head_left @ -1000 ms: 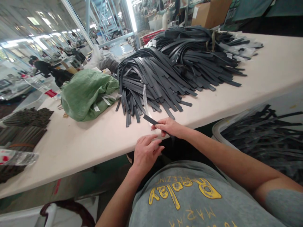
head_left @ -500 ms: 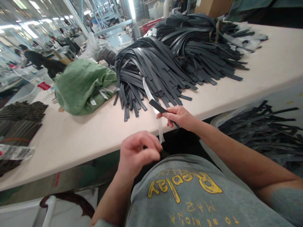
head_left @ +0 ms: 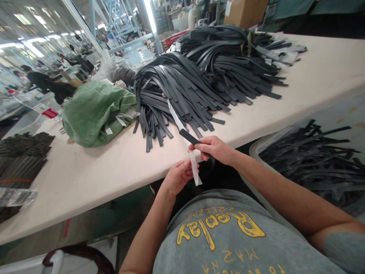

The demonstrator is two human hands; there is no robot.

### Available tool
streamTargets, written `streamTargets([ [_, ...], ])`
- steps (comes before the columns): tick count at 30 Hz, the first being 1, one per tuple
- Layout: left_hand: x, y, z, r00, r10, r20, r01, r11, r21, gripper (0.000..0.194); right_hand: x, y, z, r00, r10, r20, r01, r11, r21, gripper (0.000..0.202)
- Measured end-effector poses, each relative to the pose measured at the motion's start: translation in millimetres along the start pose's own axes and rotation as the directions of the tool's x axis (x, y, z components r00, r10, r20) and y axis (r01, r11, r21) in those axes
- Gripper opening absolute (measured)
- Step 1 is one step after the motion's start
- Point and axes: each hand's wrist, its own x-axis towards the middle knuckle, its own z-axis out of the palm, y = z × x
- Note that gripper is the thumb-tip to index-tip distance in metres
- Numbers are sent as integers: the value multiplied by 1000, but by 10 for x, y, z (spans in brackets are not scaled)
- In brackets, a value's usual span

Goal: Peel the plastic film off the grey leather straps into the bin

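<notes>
Head view: your right hand [head_left: 215, 149] pinches 1 dark strip [head_left: 189, 137] at the table's [head_left: 99, 179] near edge, while your left hand [head_left: 177, 177] curls beside the hanging white ribbon [head_left: 195, 167], and I cannot tell whether its grip closes on anything. With this strip in hand and big heaps of strips [head_left: 182, 85] on the table, you look partway through; whether the loose strips [head_left: 310, 163] in the container [head_left: 252, 148] at your right are finished is unclear.

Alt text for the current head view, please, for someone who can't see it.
A person's right hand holds a dark flat strip at the edge of a pale table, with the left hand close by, beside a hanging white ribbon. Beyond them on the table lie heaped dark strips and a green sack; at right, a bin holds more strips.
</notes>
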Motion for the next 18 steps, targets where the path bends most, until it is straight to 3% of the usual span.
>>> streamTargets([
  [12, 21, -192, 92, 978, -181, 106, 200, 958, -208, 29, -75, 169, -47, 1000, 4, 10, -3, 1000, -14, 37],
  [18, -2, -226, 122, 967, -231, 108, 254, 918, -305, 31, -103, 196, -79, 1000, 8, 14, -7, 999, -43, 36],
])
